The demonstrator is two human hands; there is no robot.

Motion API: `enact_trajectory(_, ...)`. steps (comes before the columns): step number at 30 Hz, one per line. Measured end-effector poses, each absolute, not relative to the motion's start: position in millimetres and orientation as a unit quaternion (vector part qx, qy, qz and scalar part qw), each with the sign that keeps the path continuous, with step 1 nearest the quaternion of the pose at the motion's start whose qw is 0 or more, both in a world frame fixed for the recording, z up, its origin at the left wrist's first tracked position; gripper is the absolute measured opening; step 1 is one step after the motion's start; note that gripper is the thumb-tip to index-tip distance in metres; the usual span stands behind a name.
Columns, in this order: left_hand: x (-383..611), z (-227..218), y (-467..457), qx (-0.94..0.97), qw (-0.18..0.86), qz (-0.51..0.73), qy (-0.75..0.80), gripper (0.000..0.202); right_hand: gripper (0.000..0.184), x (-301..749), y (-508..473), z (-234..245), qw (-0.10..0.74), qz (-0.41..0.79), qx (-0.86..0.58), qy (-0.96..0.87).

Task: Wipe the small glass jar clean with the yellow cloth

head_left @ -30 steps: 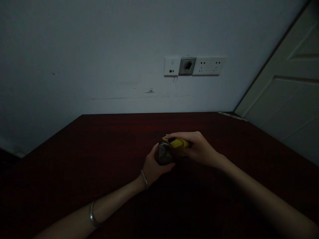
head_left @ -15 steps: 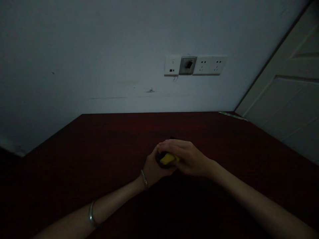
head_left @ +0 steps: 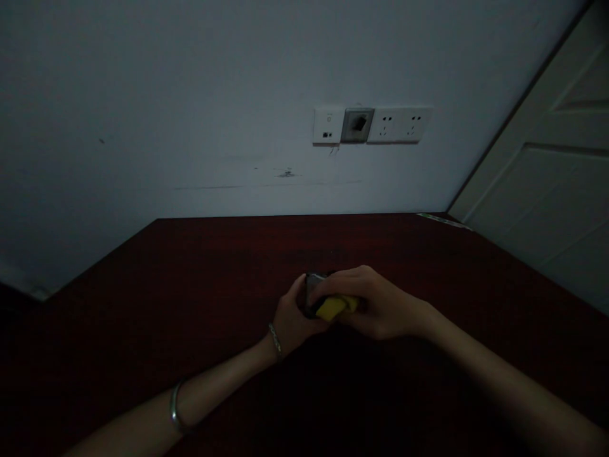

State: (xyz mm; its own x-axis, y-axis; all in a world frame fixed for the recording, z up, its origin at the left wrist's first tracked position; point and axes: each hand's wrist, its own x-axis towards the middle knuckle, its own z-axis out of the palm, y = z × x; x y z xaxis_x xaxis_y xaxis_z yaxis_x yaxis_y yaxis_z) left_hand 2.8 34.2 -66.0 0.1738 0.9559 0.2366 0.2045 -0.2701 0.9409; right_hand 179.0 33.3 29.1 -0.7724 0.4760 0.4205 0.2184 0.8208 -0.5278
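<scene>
Near the middle of the dark red table, my left hand (head_left: 295,317) is closed around the left side of a small dark object with a greyish, slightly shiny top (head_left: 314,282). Its exact kind does not show in the dim light. My right hand (head_left: 375,301) pinches a crumpled yellow cloth (head_left: 335,308) against the right and near side of that object. The right fingers reach over its top and hide part of it. Two bands circle my left arm, a bracelet (head_left: 275,341) at the wrist and a metal bangle (head_left: 175,409) further up.
The dark red tabletop (head_left: 228,260) runs back to a white wall (head_left: 190,95) with scuff marks. Sockets and a switch panel (head_left: 373,125) are set in that wall. A panelled white door (head_left: 556,190) stands on the right, and a thin printed strip (head_left: 442,221) lies at the back right corner.
My right hand has slid to the right with the yellow cloth, uncovering the greyish top of the dark object. My left hand has hardly moved.
</scene>
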Motion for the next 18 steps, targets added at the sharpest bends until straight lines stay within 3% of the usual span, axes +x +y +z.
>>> enact_trajectory(7, 3.8, -62.9, 31.6, 0.643, 0.4, 0.461, 0.463, 0.065, 0.022, 187.6, 51.0, 23.6, 0.366, 0.188, -0.315, -0.855)
enact_trajectory(13, 3.9, -67.5, 34.6, 0.652, 0.372, 0.46, 0.473, 0.073, 0.041, 178.2, 55.2, -3.0, 0.332, 0.151, -0.271, -0.891)
enact_trajectory(18, 5.1, -69.4, 36.0, 0.652, 0.373, 0.469, 0.464, 0.072, 0.041, 172.4, 46.3, -4.6, 0.321, 0.067, -0.221, -0.918)
